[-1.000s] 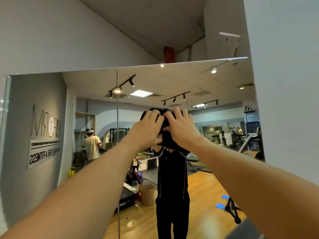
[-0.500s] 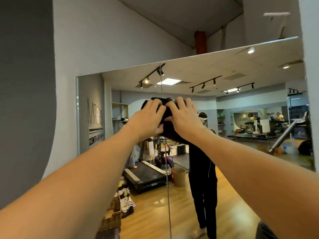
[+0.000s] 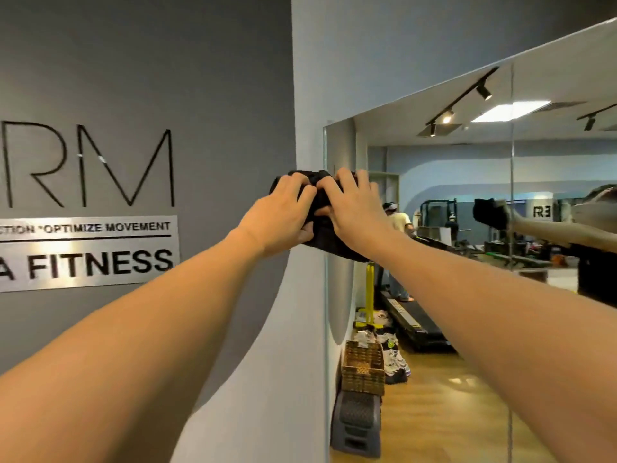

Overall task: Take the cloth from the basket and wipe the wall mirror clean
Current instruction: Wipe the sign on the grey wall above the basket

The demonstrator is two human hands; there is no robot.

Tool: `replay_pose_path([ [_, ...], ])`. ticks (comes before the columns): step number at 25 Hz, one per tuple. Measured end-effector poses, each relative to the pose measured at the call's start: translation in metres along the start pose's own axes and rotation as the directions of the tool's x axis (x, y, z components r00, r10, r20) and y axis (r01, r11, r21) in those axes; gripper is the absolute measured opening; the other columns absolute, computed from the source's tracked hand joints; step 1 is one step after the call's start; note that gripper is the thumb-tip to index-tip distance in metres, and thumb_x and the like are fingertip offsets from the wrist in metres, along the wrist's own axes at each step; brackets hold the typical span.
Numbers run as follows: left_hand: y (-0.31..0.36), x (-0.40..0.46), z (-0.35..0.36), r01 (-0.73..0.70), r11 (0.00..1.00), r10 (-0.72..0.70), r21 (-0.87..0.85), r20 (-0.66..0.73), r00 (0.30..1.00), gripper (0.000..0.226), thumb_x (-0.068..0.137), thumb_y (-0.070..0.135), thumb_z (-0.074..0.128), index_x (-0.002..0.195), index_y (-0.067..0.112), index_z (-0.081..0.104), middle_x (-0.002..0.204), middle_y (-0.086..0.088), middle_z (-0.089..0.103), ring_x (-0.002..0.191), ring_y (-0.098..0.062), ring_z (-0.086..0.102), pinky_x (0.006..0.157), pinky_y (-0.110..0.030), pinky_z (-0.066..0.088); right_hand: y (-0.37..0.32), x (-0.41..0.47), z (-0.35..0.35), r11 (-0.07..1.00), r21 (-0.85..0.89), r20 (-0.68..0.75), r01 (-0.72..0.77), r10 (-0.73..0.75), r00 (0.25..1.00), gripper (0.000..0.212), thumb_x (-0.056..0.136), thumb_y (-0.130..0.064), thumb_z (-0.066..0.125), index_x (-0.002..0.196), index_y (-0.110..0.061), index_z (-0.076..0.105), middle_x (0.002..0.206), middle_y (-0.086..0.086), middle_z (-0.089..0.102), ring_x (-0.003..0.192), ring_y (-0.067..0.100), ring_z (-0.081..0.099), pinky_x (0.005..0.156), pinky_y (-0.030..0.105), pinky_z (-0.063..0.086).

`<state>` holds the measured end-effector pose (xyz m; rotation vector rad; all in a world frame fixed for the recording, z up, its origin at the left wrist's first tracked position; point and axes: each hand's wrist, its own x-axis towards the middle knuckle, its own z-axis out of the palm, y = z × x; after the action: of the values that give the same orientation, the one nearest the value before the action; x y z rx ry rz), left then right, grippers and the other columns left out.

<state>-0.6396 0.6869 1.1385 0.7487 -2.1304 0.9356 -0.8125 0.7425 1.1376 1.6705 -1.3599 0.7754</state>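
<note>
A dark bunched cloth (image 3: pixel 322 228) lies against the left edge of the wall mirror (image 3: pixel 467 195), partly over the pale wall beside it. My left hand (image 3: pixel 283 215) holds the cloth's left side with the thumb tucked under it. My right hand (image 3: pixel 354 212) lies on the cloth's right side, fingers spread over it. Most of the cloth is hidden under both hands. The woven basket (image 3: pixel 364 367) shows only as a reflection low in the mirror.
A grey wall with large letters and a metal sign (image 3: pixel 86 252) fills the left. The mirror reflects a gym: a treadmill (image 3: pixel 414 322), shoes on a wooden floor, a person standing far off, my own arm with the cloth (image 3: pixel 490 212).
Both hands slid the cloth leftward across the mirror from its middle to its left edge. The view swung left with them, bringing the lettered grey wall into sight.
</note>
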Motion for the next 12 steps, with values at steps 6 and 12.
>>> replay_pose_path([
  [6, -0.105, -0.109, -0.026, 0.105, 0.978, -0.122, 0.182, 0.089, 0.989, 0.051, 0.087, 0.03, 0.053, 0.125, -0.003, 0.055, 0.131, -0.021, 0.052, 0.115, -0.04, 0.052, 0.057, -0.039, 0.05, -0.137, 0.04, 0.069, 0.958, 0.255, -0.058, 0.132, -0.121, 0.991, 0.035, 0.099, -0.022, 0.064, 0.132, -0.013, 0.055, 0.131, 0.016, 0.051, 0.111, 0.042, 0.046, 0.088, 0.052, 0.045],
  [12, -0.2, -0.205, -0.055, 0.146, 0.947, -0.192, 0.286, 0.14, 0.971, 0.048, 0.089, 0.026, 0.064, 0.127, -0.003, 0.055, 0.132, -0.021, 0.051, 0.118, -0.038, 0.051, 0.071, -0.041, 0.058, -0.271, 0.068, 0.11, 0.898, 0.379, -0.102, 0.222, -0.199, 0.975, 0.034, 0.104, -0.025, 0.056, 0.136, -0.015, 0.05, 0.137, 0.014, 0.046, 0.116, 0.039, 0.042, 0.092, 0.049, 0.039],
])
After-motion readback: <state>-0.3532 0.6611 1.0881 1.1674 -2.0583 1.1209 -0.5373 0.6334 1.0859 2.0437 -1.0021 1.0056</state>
